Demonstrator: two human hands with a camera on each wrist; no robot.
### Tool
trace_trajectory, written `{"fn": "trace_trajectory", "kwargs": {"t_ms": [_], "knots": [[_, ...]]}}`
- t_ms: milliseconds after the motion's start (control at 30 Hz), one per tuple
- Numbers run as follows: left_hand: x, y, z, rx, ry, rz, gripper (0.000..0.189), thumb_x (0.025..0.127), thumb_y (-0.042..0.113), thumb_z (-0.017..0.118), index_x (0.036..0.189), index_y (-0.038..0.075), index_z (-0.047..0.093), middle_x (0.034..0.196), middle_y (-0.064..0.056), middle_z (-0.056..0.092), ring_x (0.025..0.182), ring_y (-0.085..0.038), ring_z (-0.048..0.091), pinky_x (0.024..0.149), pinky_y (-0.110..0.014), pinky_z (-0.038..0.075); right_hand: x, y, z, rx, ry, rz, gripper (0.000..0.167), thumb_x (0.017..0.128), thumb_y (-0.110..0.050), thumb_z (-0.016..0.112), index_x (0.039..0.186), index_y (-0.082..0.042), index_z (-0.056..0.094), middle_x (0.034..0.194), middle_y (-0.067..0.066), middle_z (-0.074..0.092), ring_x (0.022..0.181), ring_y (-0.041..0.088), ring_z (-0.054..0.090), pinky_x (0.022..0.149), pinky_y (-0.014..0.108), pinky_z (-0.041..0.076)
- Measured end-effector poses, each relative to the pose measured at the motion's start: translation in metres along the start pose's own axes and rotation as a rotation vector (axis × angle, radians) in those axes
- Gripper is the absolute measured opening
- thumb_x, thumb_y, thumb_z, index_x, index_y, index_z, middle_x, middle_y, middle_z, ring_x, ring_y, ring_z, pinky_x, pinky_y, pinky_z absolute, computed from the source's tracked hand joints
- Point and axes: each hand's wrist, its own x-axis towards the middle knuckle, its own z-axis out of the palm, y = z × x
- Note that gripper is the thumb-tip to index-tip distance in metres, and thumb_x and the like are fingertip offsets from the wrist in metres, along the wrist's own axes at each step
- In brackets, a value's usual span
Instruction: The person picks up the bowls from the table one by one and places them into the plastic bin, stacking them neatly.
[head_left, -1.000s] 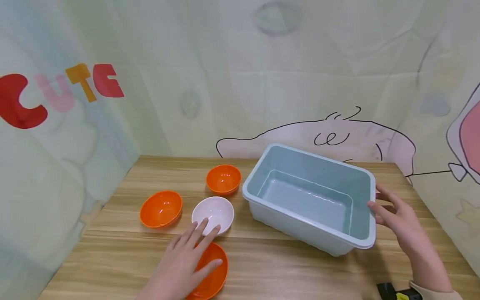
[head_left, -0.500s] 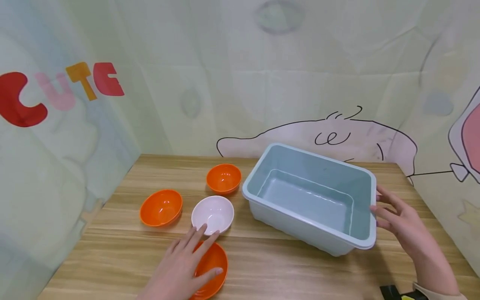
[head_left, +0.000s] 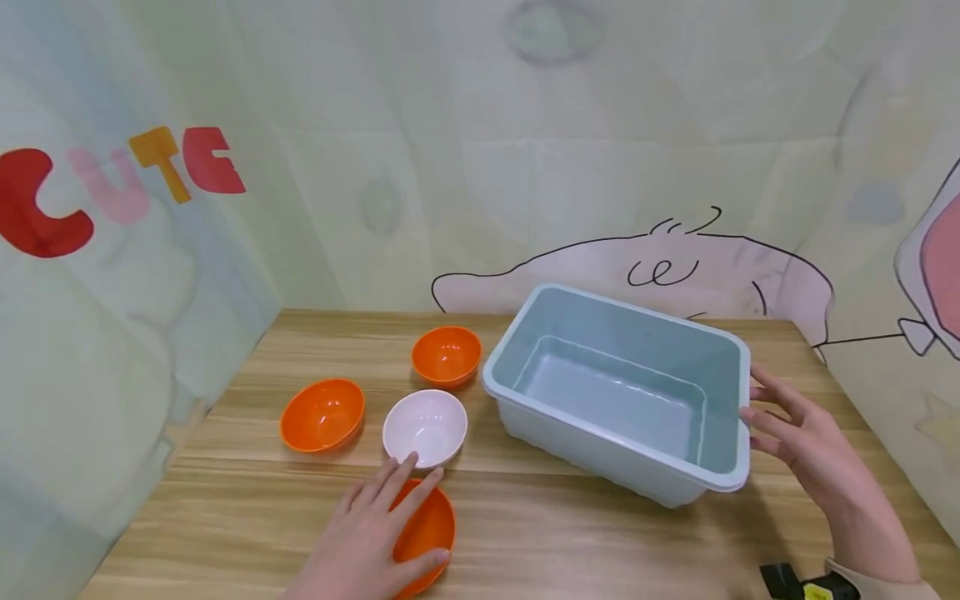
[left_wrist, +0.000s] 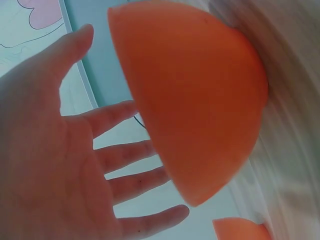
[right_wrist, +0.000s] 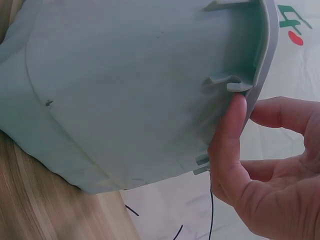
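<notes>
The left hand (head_left: 360,533) spreads its fingers over the nearest round, glossy orange bowl (head_left: 426,533), gripping nothing; the bowl stands on the wood-grain table (head_left: 562,550). The right hand (head_left: 806,437) pinches the right end rim of a pale blue-grey, rectangular plastic tub (head_left: 585,454). Just beyond the left fingertips is a round, glossy white bowl (head_left: 425,421); farther out stand a second round orange bowl (head_left: 322,415) to the left and a third, smaller-looking one (head_left: 447,357) behind.

The handling looks to be at an early stage: the tub is held, but all four bowls stand singly outside it, none stacked, and the left hand has no grip on one yet.

The left hand covers part of the nearest bowl, and whether its fingers touch the rim cannot be told. Nor is it clear whether the tub's right end is raised. In the left wrist view an orange sliver is cut off at the bottom edge.
</notes>
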Motion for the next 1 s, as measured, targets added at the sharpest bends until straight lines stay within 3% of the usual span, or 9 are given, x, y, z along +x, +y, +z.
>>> {"fn": "trace_trajectory", "kwargs": {"t_ms": [300,600,1000], "knots": [[-0.002,0.001,0.004,-0.004,-0.027,-0.027,0.085,0.073,0.071,0.063,0.146,0.033,0.039,0.154,-0.006,0.036,0.142,-0.033,0.033,0.107,-0.062,0.032,0.001,0.0,-0.001,0.006,-0.036,-0.039,0.071,0.096,-0.003,0.052,0.154,-0.005,0.01,0.116,-0.006,0.042,0.091,-0.001,0.063,0.072,0.022,0.058],[-0.001,0.002,0.008,-0.045,-0.074,-0.058,0.092,0.066,0.077,0.065,0.145,0.038,0.038,0.157,-0.005,0.032,0.142,-0.034,0.032,0.102,-0.066,0.035,-0.001,-0.001,-0.003,-0.01,-0.034,-0.026,0.072,0.097,-0.004,0.052,0.154,-0.005,0.009,0.117,-0.006,0.041,0.092,-0.001,0.062,0.073,0.021,0.057],[-0.003,-0.001,0.013,-0.015,-0.047,0.006,0.093,0.063,0.071,0.072,0.144,0.036,0.041,0.157,-0.005,0.032,0.141,-0.035,0.033,0.098,-0.065,0.039,-0.002,0.0,-0.004,0.004,-0.049,-0.038,0.07,0.097,-0.003,0.051,0.154,-0.005,0.011,0.117,-0.005,0.042,0.092,0.0,0.063,0.073,0.022,0.057]]}}
